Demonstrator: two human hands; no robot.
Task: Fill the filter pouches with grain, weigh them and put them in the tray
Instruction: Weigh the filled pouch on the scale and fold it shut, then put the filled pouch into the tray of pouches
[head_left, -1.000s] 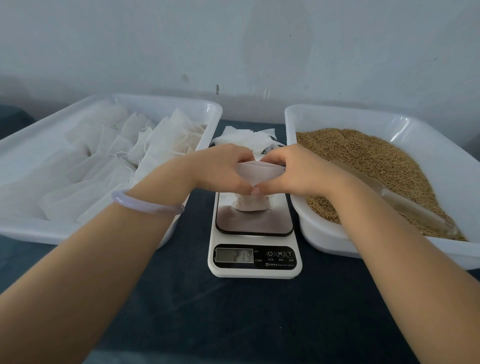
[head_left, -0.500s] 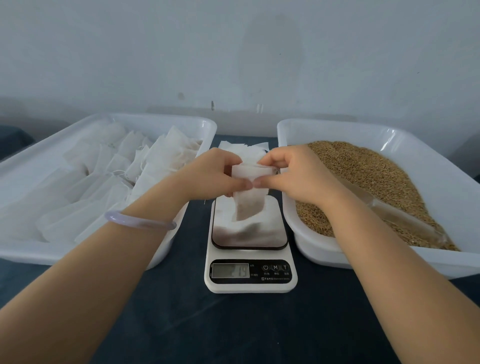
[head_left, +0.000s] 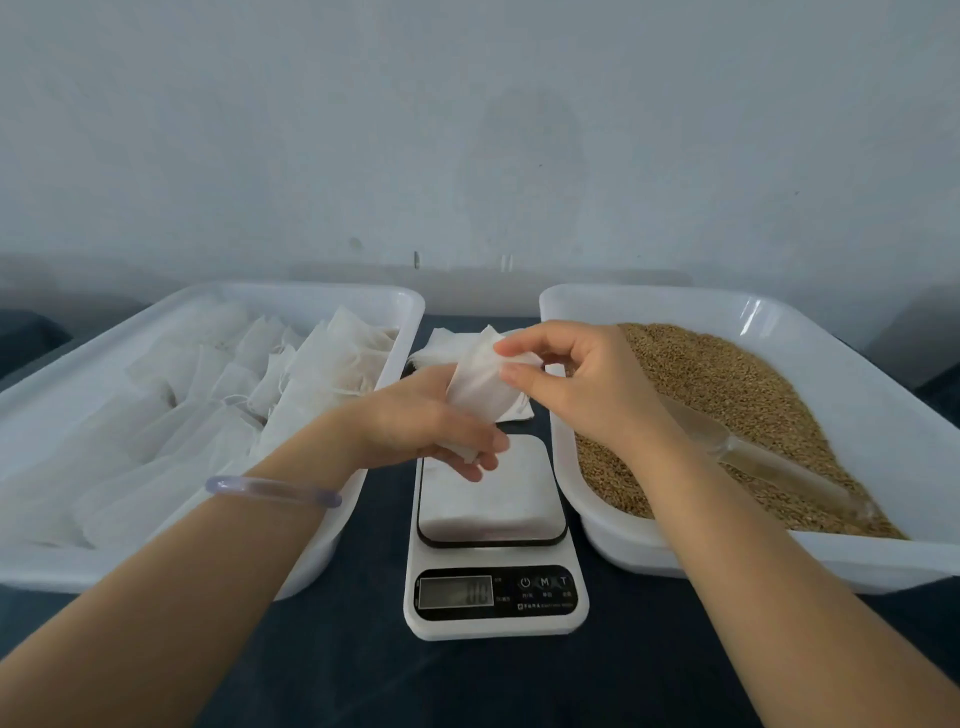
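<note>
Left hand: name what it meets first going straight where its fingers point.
The left hand, holding the pouch, points right over the scale; likely the grain tray wall first, height unclear.

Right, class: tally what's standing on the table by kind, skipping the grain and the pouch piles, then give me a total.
White plastic trays: 2 (pouch tray, grain tray)
Digital kitchen scale: 1
Clear scoop: 1
Total: 4

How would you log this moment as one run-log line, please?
left hand: grips filter pouch | right hand: pinches its top | pouch: held over scale | scoop: lying in grain tray
</note>
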